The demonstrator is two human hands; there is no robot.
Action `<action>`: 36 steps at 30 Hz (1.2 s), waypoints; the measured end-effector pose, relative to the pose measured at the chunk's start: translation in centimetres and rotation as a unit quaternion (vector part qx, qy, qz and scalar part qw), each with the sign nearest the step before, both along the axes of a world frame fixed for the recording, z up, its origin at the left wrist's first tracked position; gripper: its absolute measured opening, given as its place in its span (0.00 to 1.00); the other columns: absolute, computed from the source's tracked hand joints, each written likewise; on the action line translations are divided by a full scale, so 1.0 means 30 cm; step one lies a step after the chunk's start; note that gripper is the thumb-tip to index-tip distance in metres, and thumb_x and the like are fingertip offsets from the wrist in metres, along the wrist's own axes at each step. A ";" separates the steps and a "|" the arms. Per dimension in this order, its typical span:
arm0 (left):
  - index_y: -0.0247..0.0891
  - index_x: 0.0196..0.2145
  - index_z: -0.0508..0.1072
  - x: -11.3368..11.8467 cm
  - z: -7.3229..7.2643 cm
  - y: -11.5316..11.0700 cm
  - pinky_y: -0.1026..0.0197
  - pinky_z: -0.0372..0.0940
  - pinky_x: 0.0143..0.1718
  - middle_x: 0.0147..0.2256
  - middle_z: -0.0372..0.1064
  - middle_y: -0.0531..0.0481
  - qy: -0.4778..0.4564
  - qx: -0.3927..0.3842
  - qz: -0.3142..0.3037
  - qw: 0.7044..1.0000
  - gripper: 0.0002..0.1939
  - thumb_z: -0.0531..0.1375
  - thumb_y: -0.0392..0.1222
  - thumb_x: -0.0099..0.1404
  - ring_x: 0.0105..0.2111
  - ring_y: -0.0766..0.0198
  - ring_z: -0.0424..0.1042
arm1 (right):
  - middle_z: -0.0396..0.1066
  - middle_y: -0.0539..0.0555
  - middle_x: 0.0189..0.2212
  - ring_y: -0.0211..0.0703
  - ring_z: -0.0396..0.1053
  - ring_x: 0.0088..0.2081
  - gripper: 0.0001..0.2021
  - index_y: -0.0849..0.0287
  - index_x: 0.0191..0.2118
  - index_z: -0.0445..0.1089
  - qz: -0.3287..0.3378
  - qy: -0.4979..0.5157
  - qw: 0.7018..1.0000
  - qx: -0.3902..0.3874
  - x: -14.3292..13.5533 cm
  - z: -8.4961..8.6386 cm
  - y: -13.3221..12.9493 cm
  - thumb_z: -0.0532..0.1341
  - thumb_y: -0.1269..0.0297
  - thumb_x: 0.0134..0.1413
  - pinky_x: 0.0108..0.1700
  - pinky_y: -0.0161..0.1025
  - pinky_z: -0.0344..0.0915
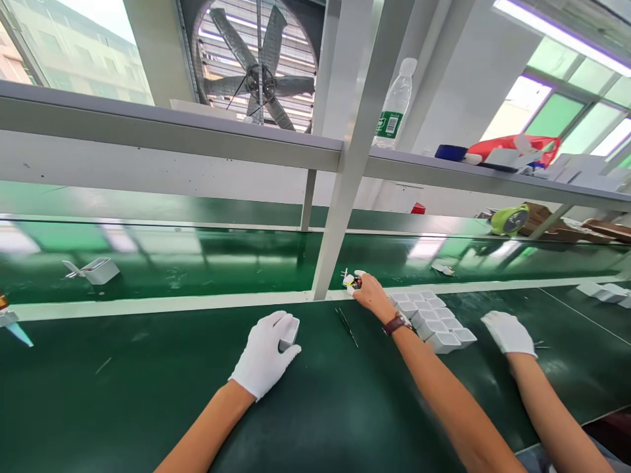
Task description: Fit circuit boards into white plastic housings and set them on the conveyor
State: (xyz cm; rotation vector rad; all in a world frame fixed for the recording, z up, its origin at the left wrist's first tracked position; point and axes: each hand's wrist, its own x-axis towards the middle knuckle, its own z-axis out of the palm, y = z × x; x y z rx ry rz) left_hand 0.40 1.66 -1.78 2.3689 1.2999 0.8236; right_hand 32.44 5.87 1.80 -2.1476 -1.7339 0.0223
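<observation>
My left hand (266,355), in a white glove, is wrapped round a small white plastic box (291,334) on the green table. My right hand (373,294) is bare except for white covers on the fingertips, and a watch (397,322) sits on its wrist. It pinches a small white and yellow part (348,280) with thin prongs, over the rail beside the belt. My fingers hide some of that part. Dark tweezers (347,327) lie on the table between my hands. Right of my right wrist stand several white open boxes (434,322) in close rows.
A co-worker's gloved hand (510,334) rests on the table at the right. A metal post (340,197) rises near my right hand to a shelf (197,138). On the green belt (246,263) lie a white box with wires (101,270) and a small white piece (442,269).
</observation>
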 end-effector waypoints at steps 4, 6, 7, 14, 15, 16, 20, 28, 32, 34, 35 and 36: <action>0.42 0.58 0.68 0.008 -0.007 0.000 0.40 0.60 0.62 0.59 0.67 0.40 -0.040 -0.028 0.009 0.999 0.33 0.68 0.43 0.55 0.60 0.43 0.65 | 0.75 0.61 0.48 0.54 0.74 0.48 0.23 0.60 0.57 0.68 0.050 0.042 0.998 0.019 -0.098 0.015 -0.213 0.63 0.60 0.57 0.49 0.47 0.70; 0.41 0.62 0.62 0.011 -0.023 0.001 0.40 0.57 0.64 0.61 0.64 0.38 -0.068 -0.056 0.017 0.996 0.39 0.69 0.44 0.54 0.63 0.43 0.62 | 0.75 0.59 0.48 0.52 0.75 0.48 0.24 0.57 0.57 0.69 0.097 0.063 0.993 0.024 -0.167 -0.001 -0.306 0.65 0.60 0.54 0.50 0.46 0.71; 0.40 0.64 0.59 0.013 -0.032 0.001 0.40 0.56 0.65 0.62 0.62 0.37 -0.081 -0.073 0.017 0.994 0.42 0.69 0.44 0.54 0.64 0.44 0.61 | 0.75 0.59 0.48 0.52 0.74 0.48 0.24 0.58 0.57 0.68 0.135 0.075 0.987 0.038 -0.203 -0.016 -0.342 0.65 0.61 0.54 0.51 0.47 0.71; 0.41 0.67 0.54 0.014 -0.044 -0.002 0.42 0.58 0.63 0.61 0.62 0.38 -0.139 -0.132 -0.009 0.982 0.45 0.67 0.42 0.55 0.61 0.47 0.65 | 0.73 0.60 0.46 0.53 0.73 0.46 0.21 0.59 0.57 0.66 0.210 0.009 0.976 0.066 -0.348 -0.128 -0.457 0.63 0.68 0.57 0.46 0.49 0.74; 0.40 0.67 0.54 0.015 -0.039 -0.003 0.42 0.59 0.63 0.61 0.62 0.38 -0.143 -0.135 -0.006 0.981 0.45 0.67 0.42 0.55 0.59 0.48 0.66 | 0.72 0.61 0.49 0.53 0.74 0.45 0.22 0.59 0.58 0.65 0.216 0.009 0.974 0.061 -0.350 -0.129 -0.472 0.63 0.66 0.58 0.44 0.49 0.75; 0.40 0.67 0.54 0.017 -0.035 -0.003 0.42 0.60 0.62 0.60 0.63 0.38 -0.145 -0.139 -0.003 0.980 0.45 0.67 0.42 0.55 0.58 0.48 0.67 | 0.71 0.61 0.50 0.51 0.75 0.43 0.23 0.58 0.59 0.63 0.225 0.016 0.973 0.054 -0.349 -0.124 -0.489 0.63 0.64 0.60 0.42 0.48 0.75; 0.38 0.67 0.53 0.020 -0.020 0.001 0.45 0.64 0.58 0.59 0.63 0.37 -0.138 -0.162 0.006 0.977 0.46 0.67 0.43 0.55 0.55 0.50 0.69 | 0.71 0.58 0.51 0.47 0.75 0.40 0.23 0.53 0.63 0.60 0.283 0.054 0.957 0.044 -0.315 -0.075 -0.539 0.61 0.62 0.64 0.41 0.46 0.76; 0.37 0.70 0.47 0.005 -0.009 0.025 0.50 0.67 0.53 0.62 0.63 0.38 -0.100 -0.211 -0.027 0.972 0.50 0.66 0.42 0.55 0.48 0.55 0.72 | 0.66 0.63 0.59 0.54 0.61 0.63 0.29 0.58 0.61 0.63 0.382 0.028 0.923 0.020 -0.246 -0.094 -0.445 0.59 0.78 0.52 0.62 0.55 0.64; 0.38 0.71 0.46 0.003 0.004 0.024 0.52 0.69 0.48 0.58 0.67 0.41 -0.078 -0.233 -0.030 0.969 0.52 0.67 0.44 0.55 0.43 0.58 0.73 | 0.72 0.61 0.46 0.53 0.70 0.49 0.22 0.60 0.56 0.66 0.371 0.032 0.928 -0.007 -0.262 -0.103 -0.407 0.61 0.74 0.55 0.50 0.49 0.71; 0.38 0.71 0.46 0.005 0.009 0.023 0.53 0.69 0.47 0.56 0.69 0.42 -0.065 -0.238 -0.026 0.969 0.52 0.67 0.44 0.55 0.42 0.59 0.73 | 0.72 0.60 0.43 0.53 0.69 0.44 0.22 0.61 0.55 0.66 0.369 0.028 0.929 -0.006 -0.267 -0.093 -0.402 0.64 0.69 0.55 0.46 0.48 0.71; 0.39 0.71 0.47 0.006 0.010 0.023 0.53 0.69 0.47 0.56 0.69 0.43 -0.060 -0.237 -0.024 0.969 0.51 0.67 0.45 0.56 0.41 0.59 0.73 | 0.72 0.60 0.43 0.53 0.69 0.44 0.22 0.60 0.55 0.67 0.375 0.029 0.927 -0.008 -0.268 -0.087 -0.402 0.65 0.69 0.54 0.45 0.48 0.71; 0.39 0.71 0.48 0.007 0.010 0.023 0.54 0.69 0.47 0.55 0.69 0.43 -0.057 -0.236 -0.023 0.970 0.50 0.67 0.45 0.56 0.41 0.59 0.73 | 0.72 0.60 0.43 0.52 0.69 0.44 0.21 0.60 0.54 0.67 0.382 0.031 0.924 -0.011 -0.268 -0.081 -0.402 0.65 0.70 0.54 0.45 0.47 0.71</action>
